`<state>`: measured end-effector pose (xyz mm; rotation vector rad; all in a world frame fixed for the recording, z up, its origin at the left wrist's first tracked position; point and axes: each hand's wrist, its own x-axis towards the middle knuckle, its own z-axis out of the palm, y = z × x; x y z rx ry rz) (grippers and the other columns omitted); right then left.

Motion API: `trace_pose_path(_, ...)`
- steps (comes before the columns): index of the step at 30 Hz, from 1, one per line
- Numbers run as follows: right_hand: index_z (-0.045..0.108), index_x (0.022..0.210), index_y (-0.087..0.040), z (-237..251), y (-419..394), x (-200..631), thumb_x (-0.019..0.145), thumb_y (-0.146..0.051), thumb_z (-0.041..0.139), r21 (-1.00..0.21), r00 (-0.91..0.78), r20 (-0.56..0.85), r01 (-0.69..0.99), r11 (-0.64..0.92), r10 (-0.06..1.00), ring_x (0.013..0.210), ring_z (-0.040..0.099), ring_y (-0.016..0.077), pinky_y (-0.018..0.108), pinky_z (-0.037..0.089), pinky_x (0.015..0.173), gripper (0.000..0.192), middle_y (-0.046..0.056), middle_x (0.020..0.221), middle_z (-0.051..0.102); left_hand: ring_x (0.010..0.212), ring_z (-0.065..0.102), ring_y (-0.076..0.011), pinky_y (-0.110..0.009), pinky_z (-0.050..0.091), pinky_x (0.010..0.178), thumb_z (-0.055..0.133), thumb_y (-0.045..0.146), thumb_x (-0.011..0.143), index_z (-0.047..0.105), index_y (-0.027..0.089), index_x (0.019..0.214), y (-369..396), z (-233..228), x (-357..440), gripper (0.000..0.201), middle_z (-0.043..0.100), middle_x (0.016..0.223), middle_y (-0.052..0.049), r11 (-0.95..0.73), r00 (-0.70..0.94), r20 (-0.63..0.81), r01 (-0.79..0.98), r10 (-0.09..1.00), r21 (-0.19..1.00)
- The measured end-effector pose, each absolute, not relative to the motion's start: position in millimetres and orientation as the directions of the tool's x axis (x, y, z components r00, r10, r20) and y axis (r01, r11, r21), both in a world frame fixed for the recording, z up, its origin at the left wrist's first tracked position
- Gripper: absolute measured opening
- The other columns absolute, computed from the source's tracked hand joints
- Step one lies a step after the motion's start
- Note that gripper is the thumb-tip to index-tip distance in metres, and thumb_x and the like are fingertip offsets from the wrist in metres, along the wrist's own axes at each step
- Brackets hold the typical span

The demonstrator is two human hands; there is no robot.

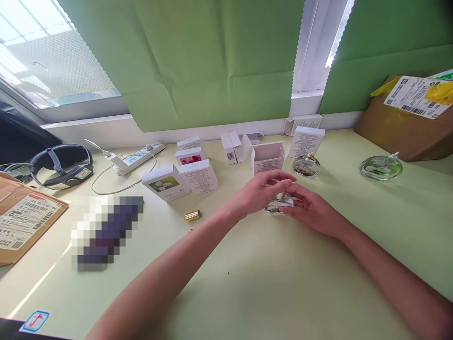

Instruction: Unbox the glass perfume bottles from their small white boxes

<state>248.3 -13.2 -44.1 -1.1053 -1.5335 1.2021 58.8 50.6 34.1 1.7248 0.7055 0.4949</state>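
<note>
A small round clear glass bottle (278, 204) lies on the pale green table between my hands. My left hand (262, 191) pinches a whitish part at the bottle's top with its fingertips. Resting on the table, my right hand (313, 210) cups the bottle's right side. A gold cap (193, 216) lies on the table to the left of my left forearm. An open white box (267, 158) stands just behind my hands.
Two more round glass bottles (306, 165) (381, 167) stand behind and to the right. Several small white boxes (165, 182) sit at the middle left. A power strip (136, 157), headset (62, 165), brown parcels (24, 219) (406, 123) and a blurred patch (106, 231) line the sides.
</note>
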Motion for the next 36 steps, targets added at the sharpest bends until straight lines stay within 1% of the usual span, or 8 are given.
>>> trace_pose_path(5, 0.064, 0.108, -0.027, -43, -14, 247, 0.086, -0.037, 0.074, -0.985, -0.216, 0.103, 0.111, 0.130, 0.971, 0.104, 0.064, 0.0209, 0.040, 0.054, 0.096, 0.026, 0.002, 0.114, 0.061, 0.101, 0.063, -0.0177, -0.029, 0.048, 0.085, 0.056, 0.045, 0.096, 0.066, 0.021, 0.113, 50, 28, 59, 0.031, 0.069, 0.108, -0.005, -0.183, 0.704, -0.012, 0.201, 0.711, 0.962)
trace_pose_path(8, 0.065, 0.107, -0.028, -43, -14, 247, 0.086, -0.037, 0.075, -0.988, -0.216, 0.093, 0.102, 0.117, 0.972, 0.110, 0.063, 0.0215, 0.041, 0.053, 0.100, 0.025, 0.003, 0.122, 0.059, 0.098, 0.062, -0.0169, -0.031, 0.050, 0.087, 0.057, 0.046, 0.095, 0.063, 0.021, 0.114, 51, 28, 55, 0.032, 0.066, 0.110, -0.006, -0.339, 0.627, 0.140, 0.210, 0.767, 0.917)
trace_pose_path(12, 0.068, 0.106, -0.030, -43, -15, 248, 0.084, -0.037, 0.077, -0.985, -0.191, 0.101, 0.119, 0.125, 0.976, 0.116, 0.059, 0.0219, 0.040, 0.052, 0.103, 0.025, 0.002, 0.122, 0.056, 0.107, 0.055, -0.0195, -0.037, 0.050, 0.094, 0.064, 0.039, 0.093, 0.059, 0.026, 0.120, 66, 27, 44, 0.030, 0.053, 0.120, -0.008, -0.588, 0.388, 0.455, 0.370, 0.801, 0.719)
trace_pose_path(14, 0.070, 0.106, -0.031, -39, -15, 250, 0.083, -0.038, 0.077, -0.983, -0.179, 0.112, 0.124, 0.135, 0.978, 0.114, 0.060, 0.0217, 0.039, 0.055, 0.100, 0.026, 0.002, 0.118, 0.055, 0.123, 0.047, -0.0236, -0.044, 0.045, 0.104, 0.066, 0.035, 0.091, 0.056, 0.030, 0.127, 76, 26, 37, 0.038, 0.042, 0.133, -0.010, -0.628, 0.382, 0.498, 0.466, 0.778, 0.623)
trace_pose_path(17, 0.072, 0.105, -0.030, -22, -15, 255, 0.081, -0.036, 0.079, -0.983, -0.133, 0.146, 0.096, 0.159, 0.980, 0.115, 0.059, 0.0218, 0.038, 0.056, 0.098, 0.025, 0.003, 0.118, 0.058, 0.132, 0.043, -0.0260, -0.047, 0.042, 0.109, 0.061, 0.034, 0.095, 0.050, 0.032, 0.134, 90, 23, 29, 0.041, 0.038, 0.144, -0.010, -0.664, 0.523, 0.423, 0.467, 0.740, 0.584)
trace_pose_path(21, 0.070, 0.109, -0.031, 22, -6, 259, 0.081, -0.031, 0.080, -0.962, -0.017, 0.266, 0.058, 0.266, 0.964, 0.122, 0.057, 0.0210, 0.037, 0.048, 0.107, 0.029, 0.001, 0.120, 0.065, 0.114, 0.056, -0.0216, -0.041, 0.048, 0.099, 0.049, 0.029, 0.100, 0.053, 0.026, 0.124, 97, 20, 23, 0.024, 0.057, 0.129, -0.008, -0.691, 0.618, 0.378, 0.405, 0.689, 0.598)
trace_pose_path(28, 0.069, 0.111, -0.027, 88, 26, 248, 0.076, -0.037, 0.083, -0.907, 0.012, 0.369, 0.226, 0.357, 0.930, 0.119, 0.058, 0.0217, 0.034, 0.049, 0.100, 0.039, 0.004, 0.125, 0.069, 0.107, 0.060, -0.0197, -0.040, 0.049, 0.097, 0.051, 0.024, 0.096, 0.048, 0.027, 0.128, 87, 44, 10, 0.032, 0.056, 0.135, -0.006, -0.628, 0.686, 0.219, 0.429, 0.694, 0.649)
trace_pose_path(36, 0.074, 0.104, -0.030, 85, 35, 235, 0.076, -0.033, 0.083, -0.844, -0.162, 0.439, 0.262, 0.468, 0.884, 0.115, 0.059, 0.0221, 0.035, 0.051, 0.095, 0.030, 0.003, 0.125, 0.060, 0.111, 0.063, -0.0235, -0.039, 0.050, 0.092, 0.063, 0.027, 0.090, 0.049, 0.025, 0.124, 86, 56, 1, 0.037, 0.065, 0.123, -0.007, -0.607, 0.735, 0.149, 0.408, 0.661, 0.682)
